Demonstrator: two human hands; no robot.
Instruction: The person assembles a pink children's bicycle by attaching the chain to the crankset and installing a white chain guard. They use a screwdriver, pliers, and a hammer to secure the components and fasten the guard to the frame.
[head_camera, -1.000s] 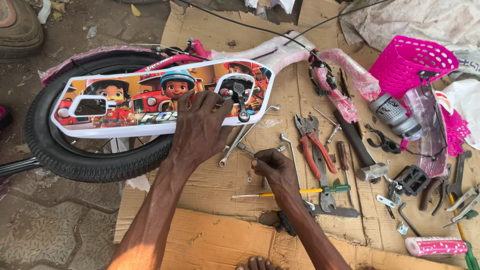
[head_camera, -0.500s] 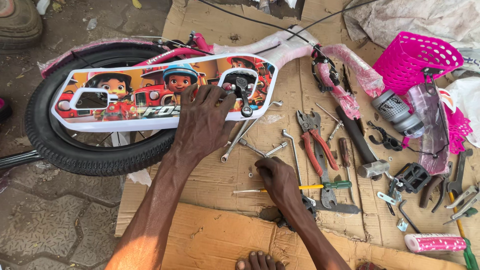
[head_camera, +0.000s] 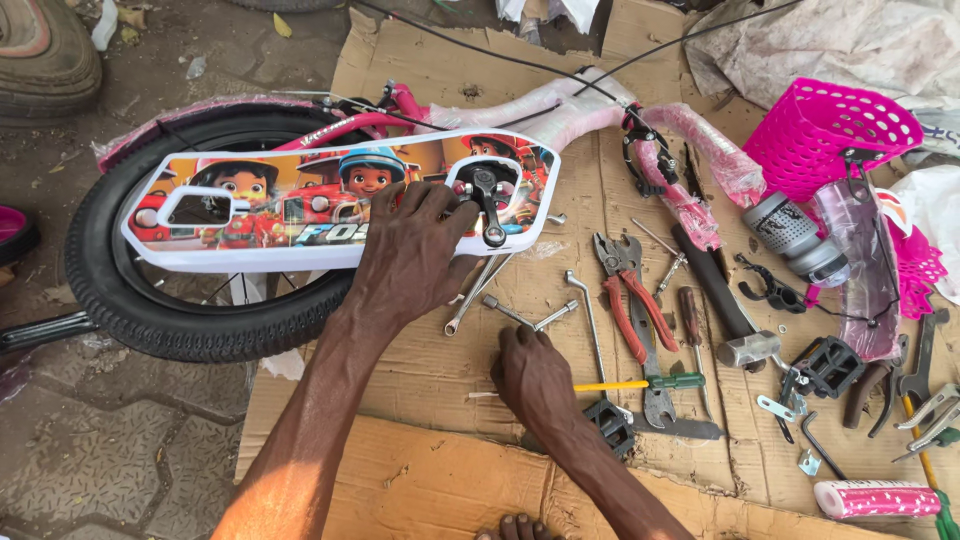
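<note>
My left hand (head_camera: 410, 255) lies palm down, fingers spread, on the white cartoon-printed chain guard (head_camera: 250, 215) of a small pink bicycle lying on its side. Its fingertips are beside the metal crank arm (head_camera: 487, 205) that sticks through the guard. My right hand (head_camera: 535, 380) rests on the cardboard (head_camera: 440, 400) in front of the bicycle, fingers curled over the yellow shaft of a green-handled screwdriver (head_camera: 640, 383). The thin tip shows at the hand's left. A flat spanner (head_camera: 475, 290) and a bent socket key (head_camera: 585, 310) lie between my two hands.
The black tyre (head_camera: 150, 310) lies at the left, partly off the cardboard. Red-handled pliers (head_camera: 630, 290), a hammer (head_camera: 720, 295), a black pedal (head_camera: 830, 365), a grey bottle (head_camera: 795, 240), a pink basket (head_camera: 830, 135) and a pink handlebar grip (head_camera: 875, 498) lie at the right.
My right hand has moved from the spanners toward me onto the screwdriver. My left hand has stayed on the chain guard.
</note>
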